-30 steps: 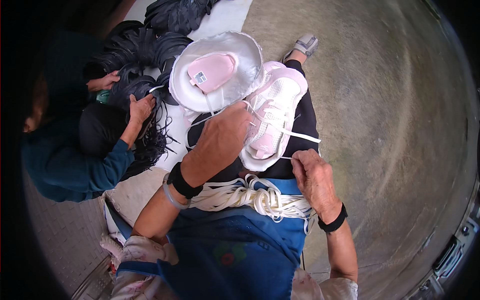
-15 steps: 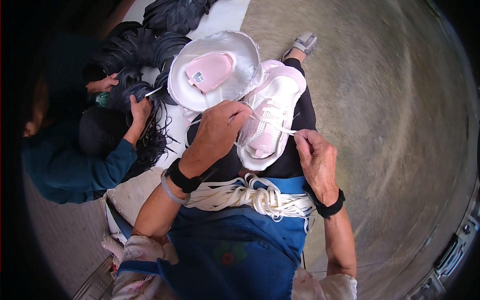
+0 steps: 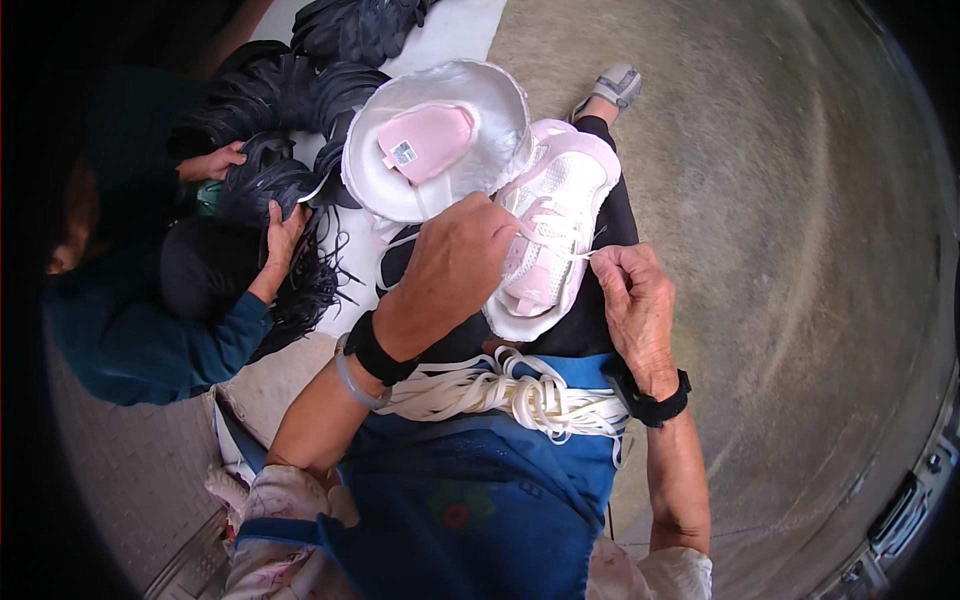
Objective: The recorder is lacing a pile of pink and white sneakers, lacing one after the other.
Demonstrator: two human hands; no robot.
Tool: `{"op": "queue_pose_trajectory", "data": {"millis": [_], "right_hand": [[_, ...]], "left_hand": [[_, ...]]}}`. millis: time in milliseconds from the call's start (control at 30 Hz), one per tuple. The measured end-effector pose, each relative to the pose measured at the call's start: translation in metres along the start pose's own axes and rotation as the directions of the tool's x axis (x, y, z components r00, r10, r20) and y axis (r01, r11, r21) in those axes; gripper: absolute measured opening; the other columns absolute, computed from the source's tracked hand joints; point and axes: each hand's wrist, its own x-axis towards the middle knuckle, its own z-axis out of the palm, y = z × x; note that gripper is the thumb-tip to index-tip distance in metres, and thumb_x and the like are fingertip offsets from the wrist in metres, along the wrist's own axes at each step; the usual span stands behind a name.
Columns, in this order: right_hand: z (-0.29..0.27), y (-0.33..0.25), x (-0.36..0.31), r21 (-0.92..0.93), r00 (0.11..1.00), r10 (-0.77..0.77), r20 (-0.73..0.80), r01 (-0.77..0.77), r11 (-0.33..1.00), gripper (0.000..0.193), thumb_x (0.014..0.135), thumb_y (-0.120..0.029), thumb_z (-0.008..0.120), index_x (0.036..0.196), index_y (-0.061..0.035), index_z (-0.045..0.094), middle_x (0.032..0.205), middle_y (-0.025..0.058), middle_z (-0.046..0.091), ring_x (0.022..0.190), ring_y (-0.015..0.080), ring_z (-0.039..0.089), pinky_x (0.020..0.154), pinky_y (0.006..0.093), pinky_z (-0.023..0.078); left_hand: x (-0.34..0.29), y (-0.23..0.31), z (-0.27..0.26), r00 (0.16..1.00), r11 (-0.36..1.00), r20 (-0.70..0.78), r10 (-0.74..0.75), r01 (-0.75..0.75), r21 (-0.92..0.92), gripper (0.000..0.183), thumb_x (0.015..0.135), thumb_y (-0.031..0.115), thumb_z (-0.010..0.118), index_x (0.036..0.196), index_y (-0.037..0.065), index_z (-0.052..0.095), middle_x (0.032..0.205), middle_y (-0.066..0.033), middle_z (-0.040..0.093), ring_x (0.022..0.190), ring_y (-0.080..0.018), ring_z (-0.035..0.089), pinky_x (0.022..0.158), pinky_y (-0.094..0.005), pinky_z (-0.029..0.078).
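A pink and white sneaker (image 3: 548,225) rests across my lap, its toe pointing away from me. White shoelace (image 3: 548,232) crosses its upper. My right hand (image 3: 637,305) is closed at the shoe's right edge, pinching a lace end between thumb and fingers. On the other side, my left hand (image 3: 450,255) is closed over the shoe's left edge, where a lace runs to it; its fingertips are mostly hidden behind the back of the hand. A bundle of loose white shoelaces (image 3: 530,398) lies over my blue apron (image 3: 430,490), close to my body.
Beyond my left hand stands a white bowl-like container (image 3: 500,100) with a pink insole-shaped piece (image 3: 430,140) inside. At the left, a person in a dark teal sleeve (image 3: 190,345) handles black shoe parts (image 3: 265,190), with dark laces (image 3: 315,280) hanging down. Concrete floor (image 3: 780,250) stretches right.
My left hand has shifted slightly right and up over the shoe, turning so its back hides the fingertips. My right hand stays by the shoe's edge with the lace.
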Motion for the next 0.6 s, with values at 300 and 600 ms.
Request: {"op": "queue_pose_trajectory", "data": {"millis": [300, 600], "right_hand": [[0.001, -0.009, 0.008, -0.003, 0.995, -0.063, 0.081, 0.063, 0.998, 0.011, 0.085, -0.008, 0.064, 0.086, 0.0025, 0.065, 0.076, 0.0146, 0.057, 0.068, 0.0281, 0.057, 0.063, 0.0363, 0.046], [0.007, -0.013, 0.009, -0.119, 0.999, -0.035, 0.040, 0.039, 0.992, 0.012, 0.085, -0.009, 0.064, 0.082, 0.0028, 0.065, 0.073, 0.0155, 0.061, 0.065, 0.0302, 0.060, 0.061, 0.0374, 0.048]], "left_hand": [[0.003, 0.000, 0.004, 0.999, 0.998, -0.032, -0.038, 0.039, 0.046, 0.005, 0.083, 0.006, 0.061, 0.085, 0.001, 0.062, 0.080, -0.0154, 0.059, 0.074, -0.0350, 0.060, 0.066, -0.0400, 0.047], [0.002, -0.002, 0.011, 0.998, 0.994, -0.061, 0.026, -0.020, 0.108, 0.009, 0.084, 0.007, 0.061, 0.086, -0.001, 0.065, 0.080, -0.0147, 0.061, 0.074, -0.0302, 0.062, 0.065, -0.0362, 0.048]]}}
